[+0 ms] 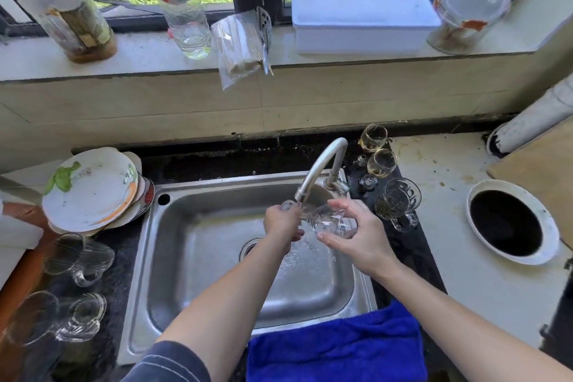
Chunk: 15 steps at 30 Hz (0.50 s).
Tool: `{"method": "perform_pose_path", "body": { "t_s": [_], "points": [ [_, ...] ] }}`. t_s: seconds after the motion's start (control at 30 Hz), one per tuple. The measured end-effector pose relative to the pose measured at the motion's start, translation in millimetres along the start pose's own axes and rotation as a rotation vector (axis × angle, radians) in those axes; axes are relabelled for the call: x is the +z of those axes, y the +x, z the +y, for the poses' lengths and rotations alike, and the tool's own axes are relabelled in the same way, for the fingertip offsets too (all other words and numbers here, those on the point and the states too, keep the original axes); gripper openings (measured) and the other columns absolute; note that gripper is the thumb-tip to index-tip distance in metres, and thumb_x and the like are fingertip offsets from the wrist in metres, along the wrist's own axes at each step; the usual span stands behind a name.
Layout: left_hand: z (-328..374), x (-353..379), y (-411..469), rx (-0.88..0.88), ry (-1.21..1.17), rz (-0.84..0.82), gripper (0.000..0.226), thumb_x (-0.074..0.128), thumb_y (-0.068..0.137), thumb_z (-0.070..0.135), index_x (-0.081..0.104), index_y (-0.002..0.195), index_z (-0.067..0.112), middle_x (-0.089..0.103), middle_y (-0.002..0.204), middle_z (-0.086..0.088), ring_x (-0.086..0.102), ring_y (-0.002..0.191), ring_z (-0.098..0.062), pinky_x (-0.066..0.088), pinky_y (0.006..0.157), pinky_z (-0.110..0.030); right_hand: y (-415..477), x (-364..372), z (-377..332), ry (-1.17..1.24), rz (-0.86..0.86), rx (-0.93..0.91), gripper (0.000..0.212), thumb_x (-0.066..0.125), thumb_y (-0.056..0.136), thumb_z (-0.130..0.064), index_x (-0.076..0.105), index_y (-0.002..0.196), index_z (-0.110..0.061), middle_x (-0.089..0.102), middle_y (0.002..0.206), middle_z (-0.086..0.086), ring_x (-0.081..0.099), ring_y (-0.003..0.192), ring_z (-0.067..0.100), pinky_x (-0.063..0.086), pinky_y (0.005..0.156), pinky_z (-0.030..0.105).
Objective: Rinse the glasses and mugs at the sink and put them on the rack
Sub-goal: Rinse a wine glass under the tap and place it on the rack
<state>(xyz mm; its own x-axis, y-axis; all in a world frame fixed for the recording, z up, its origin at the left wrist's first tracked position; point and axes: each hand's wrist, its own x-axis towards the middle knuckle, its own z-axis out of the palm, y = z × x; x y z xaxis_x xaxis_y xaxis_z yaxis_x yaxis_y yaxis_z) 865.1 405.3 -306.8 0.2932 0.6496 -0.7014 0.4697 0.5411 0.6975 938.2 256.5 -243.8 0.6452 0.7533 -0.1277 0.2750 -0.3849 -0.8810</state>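
Over the steel sink [192, 263] both hands hold a clear stemmed glass [325, 220] tipped on its side under the running tap [319, 170]. My left hand [283, 223] grips its stem and foot. My right hand [356, 236] curls round the bowl, with water spilling over it. To the right of the tap stand two small wine glasses [373, 136] [382, 163] holding yellowish liquid, and a faceted glass mug [398, 201]. On the dark counter at the left sit several clear glass mugs [77, 257] [83, 316].
A stack of dirty plates [93, 189] sits left of the sink. A blue cloth [335, 347] hangs over the sink's front edge. A round hole [508, 223] opens in the counter at right. Bottles, a jar and a white box [362, 22] line the windowsill.
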Motion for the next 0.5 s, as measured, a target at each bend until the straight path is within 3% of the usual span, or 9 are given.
{"method": "perform_pose_path", "body": {
  "t_s": [0.1,0.23,0.33,0.4,0.5],
  "points": [
    [-3,6,0,0.093,0.061,-0.056,0.016,0.057,0.085,0.025,0.058,0.09,0.009,0.054,0.068,-0.008,0.047,0.053,-0.023,0.043,0.049,-0.028,-6,-3,1,0.04,0.095,0.076,0.058,0.086,0.069,-0.028,0.059,0.121,-0.027,0.058,0.116,-0.017,0.055,0.102,-0.001,0.049,0.077,0.014],
    [1,6,-4,0.11,0.066,-0.123,0.004,0.061,0.088,0.009,0.058,0.088,0.011,0.057,0.078,-0.011,0.054,0.056,-0.024,0.051,0.044,-0.029,-18,-3,6,-0.003,0.105,0.008,0.057,0.085,0.066,-0.039,0.063,0.118,-0.029,0.057,0.114,-0.021,0.059,0.096,0.001,0.055,0.076,0.026],
    [8,8,-13,0.114,0.167,-0.101,0.017,0.054,0.092,0.02,0.061,0.086,0.005,0.061,0.072,-0.012,0.058,0.048,-0.024,0.05,0.038,-0.029,-26,3,8,-0.009,0.109,-0.097,0.055,0.081,0.067,-0.042,0.064,0.117,-0.028,0.055,0.115,-0.023,0.056,0.079,-0.008,0.047,0.07,0.016],
    [11,6,-16,0.08,0.194,-0.135,0.026,0.049,0.096,0.026,0.061,0.091,0.004,0.058,0.07,-0.013,0.059,0.047,-0.027,0.047,0.036,-0.027,-24,4,12,0.077,0.169,-0.016,0.05,0.081,0.069,-0.037,0.062,0.115,-0.031,0.058,0.113,-0.019,0.059,0.088,-0.003,0.05,0.071,0.02],
    [11,0,-15,0.027,0.086,-0.3,0.014,0.049,0.095,0.015,0.058,0.105,0.01,0.053,0.078,-0.012,0.052,0.049,-0.021,0.044,0.043,-0.025,-17,3,12,0.284,0.259,0.242,0.039,0.077,0.078,-0.03,0.06,0.112,-0.029,0.064,0.109,-0.004,0.063,0.093,0.012,0.054,0.07,0.031]
  ]
}}
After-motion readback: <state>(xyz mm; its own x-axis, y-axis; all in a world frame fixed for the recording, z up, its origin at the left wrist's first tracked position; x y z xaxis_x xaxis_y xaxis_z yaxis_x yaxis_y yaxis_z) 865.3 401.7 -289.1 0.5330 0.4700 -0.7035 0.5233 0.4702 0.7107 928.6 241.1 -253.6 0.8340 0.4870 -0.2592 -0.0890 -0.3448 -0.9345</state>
